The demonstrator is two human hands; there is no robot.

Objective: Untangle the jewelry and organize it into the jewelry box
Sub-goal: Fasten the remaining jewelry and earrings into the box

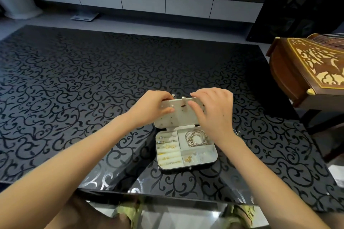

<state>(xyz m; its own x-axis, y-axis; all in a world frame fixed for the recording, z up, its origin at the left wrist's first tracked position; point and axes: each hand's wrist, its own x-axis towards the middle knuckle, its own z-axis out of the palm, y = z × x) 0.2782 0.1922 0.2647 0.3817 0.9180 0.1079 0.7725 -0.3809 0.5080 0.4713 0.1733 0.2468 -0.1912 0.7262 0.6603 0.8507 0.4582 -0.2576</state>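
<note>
- Risk: the jewelry box [216, 152] sat at 6 o'clock on the patterned table [93, 80], its lid [183, 115] upright at 12 o'clock. Uneven pressure could likely tip it backward.
- Risk: a small stud [173, 95] at the lid's top edge could drop behind.
- Left hand [150, 108]: fingers curled over the lid's 10 o'clock corner, thumb on the inner face, gripping.
- Right hand [214, 109]: the same at 2 o'clock; any earring pinched could not be told.
</note>
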